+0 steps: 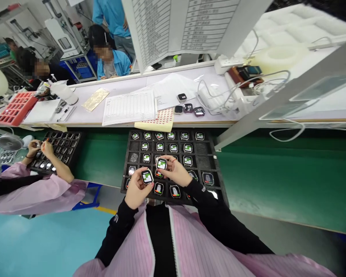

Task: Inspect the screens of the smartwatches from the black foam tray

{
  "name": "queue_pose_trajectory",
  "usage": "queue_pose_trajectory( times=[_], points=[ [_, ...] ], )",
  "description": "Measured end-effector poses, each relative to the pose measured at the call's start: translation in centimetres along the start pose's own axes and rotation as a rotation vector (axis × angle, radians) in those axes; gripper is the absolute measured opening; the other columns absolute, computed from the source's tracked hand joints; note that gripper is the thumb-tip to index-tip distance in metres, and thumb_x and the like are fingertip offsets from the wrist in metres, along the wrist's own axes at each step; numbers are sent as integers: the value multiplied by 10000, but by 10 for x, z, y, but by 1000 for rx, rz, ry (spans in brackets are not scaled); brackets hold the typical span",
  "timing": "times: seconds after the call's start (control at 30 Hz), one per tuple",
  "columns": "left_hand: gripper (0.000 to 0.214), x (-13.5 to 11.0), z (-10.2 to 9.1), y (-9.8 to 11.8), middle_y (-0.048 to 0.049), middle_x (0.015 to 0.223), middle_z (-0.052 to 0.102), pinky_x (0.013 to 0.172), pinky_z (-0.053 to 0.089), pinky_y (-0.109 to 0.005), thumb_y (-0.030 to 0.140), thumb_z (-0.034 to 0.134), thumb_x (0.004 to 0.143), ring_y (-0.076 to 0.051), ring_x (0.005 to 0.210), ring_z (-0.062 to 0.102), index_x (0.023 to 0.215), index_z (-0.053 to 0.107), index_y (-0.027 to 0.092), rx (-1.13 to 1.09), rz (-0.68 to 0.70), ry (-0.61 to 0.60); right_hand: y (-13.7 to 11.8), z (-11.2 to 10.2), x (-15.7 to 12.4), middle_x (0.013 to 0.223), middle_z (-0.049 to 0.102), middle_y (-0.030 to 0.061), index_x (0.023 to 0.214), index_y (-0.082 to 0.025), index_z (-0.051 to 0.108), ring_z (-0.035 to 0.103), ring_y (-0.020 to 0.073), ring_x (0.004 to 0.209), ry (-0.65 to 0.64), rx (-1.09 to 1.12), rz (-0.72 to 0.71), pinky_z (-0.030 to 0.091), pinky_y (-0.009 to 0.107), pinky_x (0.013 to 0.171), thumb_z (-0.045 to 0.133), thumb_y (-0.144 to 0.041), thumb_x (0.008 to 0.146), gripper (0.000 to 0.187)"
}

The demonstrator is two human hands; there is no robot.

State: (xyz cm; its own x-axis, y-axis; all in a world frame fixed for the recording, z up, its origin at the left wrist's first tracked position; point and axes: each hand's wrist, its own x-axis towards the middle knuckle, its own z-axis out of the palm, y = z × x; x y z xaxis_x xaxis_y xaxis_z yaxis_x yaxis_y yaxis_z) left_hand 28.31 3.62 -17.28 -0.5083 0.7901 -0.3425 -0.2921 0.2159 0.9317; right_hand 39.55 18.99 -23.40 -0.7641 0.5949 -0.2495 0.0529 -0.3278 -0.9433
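Observation:
Between thumb and fingers, my left hand [137, 191] grips a square smartwatch [147, 176] whose lit screen shows green and white. A second smartwatch [162, 164], lit the same way, is pinched in my right hand [177, 171], slightly higher and to the right. Both are held above a black compartment tray [206, 150] resting on the green bench. Rows of similar watches fill many of its compartments, such as a watch with a lit screen [175, 191] near the front. My hands cover part of the middle rows.
Above the tray runs a white shelf with printed sheets [129, 107], a yellow sticker sheet [157, 121], several loose watches [187, 107] and white cables. A slanted metal post [248, 115] stands at right. On the left, a co-worker's hands [47, 149] work over another black tray [66, 144].

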Motion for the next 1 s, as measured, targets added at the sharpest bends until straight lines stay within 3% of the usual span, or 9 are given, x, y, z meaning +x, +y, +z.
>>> queue_pose_trajectory(
  times=[0.17, 0.3, 0.47, 0.53, 0.7, 1.0],
  points=[
    [592, 11, 21, 12, -57, 1132, 608, 713, 514, -215, 295, 831, 677, -124, 849, 620, 1181, 528, 225, 42, 27, -150, -29, -9, -37, 1088, 654, 81, 1237, -217, 483, 646, 171, 804, 44, 182, -24, 542, 229, 524, 824, -353, 702, 649],
    [515, 19, 39, 19, -51, 1152, 608, 800, 519, -225, 341, 818, 719, -128, 912, 628, 1147, 555, 228, 45, 52, -245, -38, -19, -57, 1002, 674, 70, 1193, -207, 520, 631, 159, 721, 120, 262, -48, 513, 233, 506, 820, -441, 727, 602],
    [395, 30, 61, 22, -46, 1046, 640, 519, 427, -196, 480, 699, 825, -93, 659, 586, 1118, 605, 232, 67, 58, -294, -40, -28, -74, 894, 690, 55, 1143, -199, 555, 588, 138, 602, 276, 325, -33, 444, 225, 469, 752, -573, 761, 570],
    [399, 32, 69, 24, -61, 1017, 656, 498, 407, -206, 528, 608, 876, -105, 645, 586, 1134, 621, 223, 50, 49, -320, -42, -30, -80, 901, 688, 61, 1141, -194, 572, 583, 138, 588, 325, 374, -41, 420, 226, 459, 706, -620, 776, 577],
    [409, 32, 83, 30, -87, 1165, 648, 539, 432, -232, 513, 601, 877, -140, 722, 629, 1164, 635, 224, 51, 46, -417, -50, -37, -95, 904, 680, 57, 1144, -187, 600, 542, 123, 564, 399, 374, -65, 374, 220, 455, 728, -506, 757, 518],
    [361, 25, 88, 37, -46, 1128, 643, 636, 498, -273, 402, 688, 814, -87, 593, 538, 1133, 645, 240, 115, 74, -449, -53, -38, -99, 778, 620, 4, 1079, -193, 625, 443, 69, 474, 434, 301, -77, 312, 187, 420, 785, -438, 709, 472]
  ],
)
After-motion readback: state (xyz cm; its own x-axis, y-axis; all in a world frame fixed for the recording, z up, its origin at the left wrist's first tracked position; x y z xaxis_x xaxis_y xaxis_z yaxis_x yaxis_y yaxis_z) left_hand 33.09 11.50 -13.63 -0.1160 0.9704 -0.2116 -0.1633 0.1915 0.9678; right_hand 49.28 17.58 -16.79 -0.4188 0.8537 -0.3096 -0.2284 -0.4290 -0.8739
